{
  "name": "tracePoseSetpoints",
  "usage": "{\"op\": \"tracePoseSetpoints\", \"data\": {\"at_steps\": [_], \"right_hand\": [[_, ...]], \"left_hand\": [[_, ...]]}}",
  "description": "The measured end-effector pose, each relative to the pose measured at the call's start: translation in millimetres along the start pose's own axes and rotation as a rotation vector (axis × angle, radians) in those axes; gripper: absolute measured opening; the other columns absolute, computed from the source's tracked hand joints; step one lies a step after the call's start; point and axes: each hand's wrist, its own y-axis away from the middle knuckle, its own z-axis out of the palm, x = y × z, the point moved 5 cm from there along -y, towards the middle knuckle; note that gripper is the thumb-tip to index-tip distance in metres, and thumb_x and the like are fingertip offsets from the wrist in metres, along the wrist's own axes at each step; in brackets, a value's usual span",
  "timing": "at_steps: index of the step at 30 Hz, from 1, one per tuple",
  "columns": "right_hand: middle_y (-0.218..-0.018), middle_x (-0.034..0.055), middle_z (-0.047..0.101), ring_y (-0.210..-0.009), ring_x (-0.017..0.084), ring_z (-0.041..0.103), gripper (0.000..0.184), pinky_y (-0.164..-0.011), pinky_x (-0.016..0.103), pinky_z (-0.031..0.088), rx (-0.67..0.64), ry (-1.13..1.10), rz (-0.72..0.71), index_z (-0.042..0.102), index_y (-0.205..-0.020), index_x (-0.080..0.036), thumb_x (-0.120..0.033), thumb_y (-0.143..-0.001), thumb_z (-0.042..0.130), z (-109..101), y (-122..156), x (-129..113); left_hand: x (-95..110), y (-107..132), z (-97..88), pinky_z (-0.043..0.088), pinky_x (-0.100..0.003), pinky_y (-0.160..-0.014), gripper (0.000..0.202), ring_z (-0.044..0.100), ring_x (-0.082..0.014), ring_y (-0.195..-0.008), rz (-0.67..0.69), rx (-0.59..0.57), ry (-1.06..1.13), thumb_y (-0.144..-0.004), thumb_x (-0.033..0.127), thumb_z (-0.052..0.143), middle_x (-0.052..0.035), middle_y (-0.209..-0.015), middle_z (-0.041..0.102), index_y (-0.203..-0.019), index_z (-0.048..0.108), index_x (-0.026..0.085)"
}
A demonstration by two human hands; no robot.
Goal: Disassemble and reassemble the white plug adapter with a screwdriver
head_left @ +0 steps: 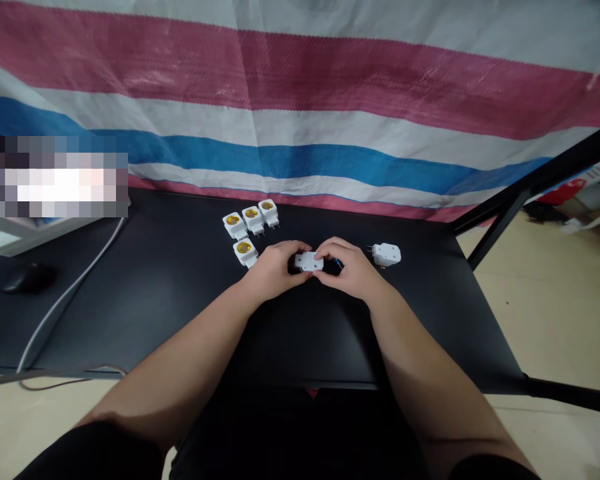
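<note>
At your far left, one pixelated patch hides most of a single pale object on the black table (130, 300). One black mouse (30, 278) lies in front of it, and one thick pale cable (75, 287) curves down just to the mouse's right. Next come four white sockets (244, 249) with gold-coloured insides: three in a slanting row behind, one nearer you, just beside your left hand (275, 268). That hand pinches the left end of one white adapter (309, 261), which sits between your two hands in front of you, its flat face with small holes upward. Your right hand (354, 268) grips the adapter's other end; one slim blue item (338, 263) shows under its fingers, too hidden to identify. Well apart to the right lies one white plug (387, 254), its prongs pointing left.
</note>
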Motion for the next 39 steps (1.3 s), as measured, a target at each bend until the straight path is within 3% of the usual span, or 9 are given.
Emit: {"op": "tracePoseSetpoints", "data": {"at_steps": [23,30,39], "right_hand": [[-0.115,0.0053,0.072,-0.103,0.024,0.075,0.02,-0.091,0.042,0.062,0.002,0.011,-0.007,0.072,-0.103,-0.027,-0.018,-0.087,0.08,0.7,0.1,0.5],[-0.115,0.005,0.077,-0.104,0.026,0.073,0.015,-0.096,0.048,0.057,-0.008,0.104,-0.022,0.072,-0.098,-0.027,-0.02,-0.089,0.082,-0.2,-1.4,-1.5],[-0.116,0.0052,0.079,-0.103,0.026,0.072,0.01,-0.096,0.045,0.053,-0.055,0.1,-0.021,0.073,-0.097,-0.025,-0.023,-0.093,0.081,-0.7,-3.7,3.2]], "left_hand": [[-4.1,-1.3,2.2,0.061,-0.042,-0.095,0.038,0.076,-0.0265,-0.108,0.014,-0.014,-0.03,-0.088,0.028,0.086,-0.0088,-0.12,0.079,-0.122,0.072,0.022],[-0.7,-1.3,0.5,0.061,-0.043,-0.097,0.036,0.076,-0.0263,-0.107,0.037,-0.018,-0.028,-0.087,0.025,0.084,-0.0089,-0.119,0.079,-0.121,0.072,0.021],[-4.6,-2.0,0.5,0.061,-0.041,-0.097,0.036,0.076,-0.0262,-0.109,0.022,-0.018,-0.029,-0.088,0.024,0.087,-0.009,-0.119,0.079,-0.121,0.074,0.019]]}}
